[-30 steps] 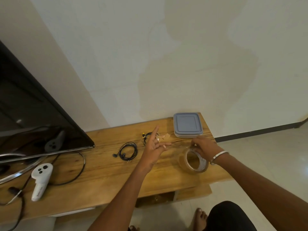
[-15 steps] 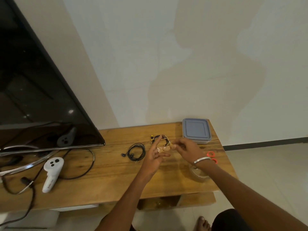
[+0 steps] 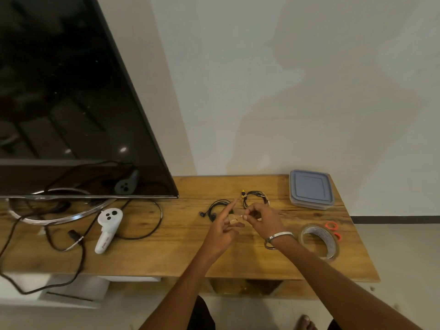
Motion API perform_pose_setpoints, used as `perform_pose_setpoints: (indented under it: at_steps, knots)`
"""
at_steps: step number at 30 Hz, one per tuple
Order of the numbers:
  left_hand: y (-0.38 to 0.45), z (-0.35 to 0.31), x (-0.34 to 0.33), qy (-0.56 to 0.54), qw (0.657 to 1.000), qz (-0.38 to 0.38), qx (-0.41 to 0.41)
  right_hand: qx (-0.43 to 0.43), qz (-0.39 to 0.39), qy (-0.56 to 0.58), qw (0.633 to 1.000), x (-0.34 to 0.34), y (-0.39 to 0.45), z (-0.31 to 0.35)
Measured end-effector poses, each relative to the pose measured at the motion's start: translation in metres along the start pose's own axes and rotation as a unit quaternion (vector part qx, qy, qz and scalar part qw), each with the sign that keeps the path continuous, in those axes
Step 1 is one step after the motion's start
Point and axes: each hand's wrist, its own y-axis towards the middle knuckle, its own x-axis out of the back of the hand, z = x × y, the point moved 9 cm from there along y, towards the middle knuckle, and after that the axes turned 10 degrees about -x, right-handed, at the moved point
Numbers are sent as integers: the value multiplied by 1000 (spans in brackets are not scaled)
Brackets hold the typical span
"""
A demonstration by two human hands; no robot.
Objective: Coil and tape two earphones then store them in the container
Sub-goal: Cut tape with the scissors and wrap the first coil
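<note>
Wooden table (image 3: 166, 253) runs across the lower half of the frame w/ all my stuff on it. My left hand (image 3: 220, 231) and right hand (image 3: 260, 219) meet at centre frame, just above the tabletop, w/ a small piece of brown tape (image 3: 234, 217) stretched between them. Left has its index finger pointing straight up-frame, the other fingers loosely bent, and the tape seems stuck near the thumb; exact grip is hard to make out tbh. Right is pinching the other end of the tape w/ thumb + fingertips, rest of the fingers curled in.

Black earphone (image 3: 215, 208) is coiled on the wood just left of my left hand. Second earphone (image 3: 254, 196), the one w/ a yellow bit, sits coiled right above my hands. Container (image 3: 310, 189) w/ its grey lid on is upper right on the table. Tape roll (image 3: 320, 241) lies right of my right wrist, orange scissors (image 3: 333, 228) partly behind it. TV (image 3: 71, 103) fills the upper left; white controller (image 3: 108, 228) + cables below it.
</note>
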Motion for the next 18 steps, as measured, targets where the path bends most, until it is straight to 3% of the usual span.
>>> perform_pose_setpoints:
  at_steps: [6,13,18]
  knots:
    - [-1,14,19,135,991,2,-11,26,23,-44,998,-22,-2,3]
    - [-2,29,45,313,950,-22,-7,-10,29,-19,999,-37,-3,-13]
    - [0,37,54,301,952,-50,-17,-35,51,-6,998,-45,0,-25]
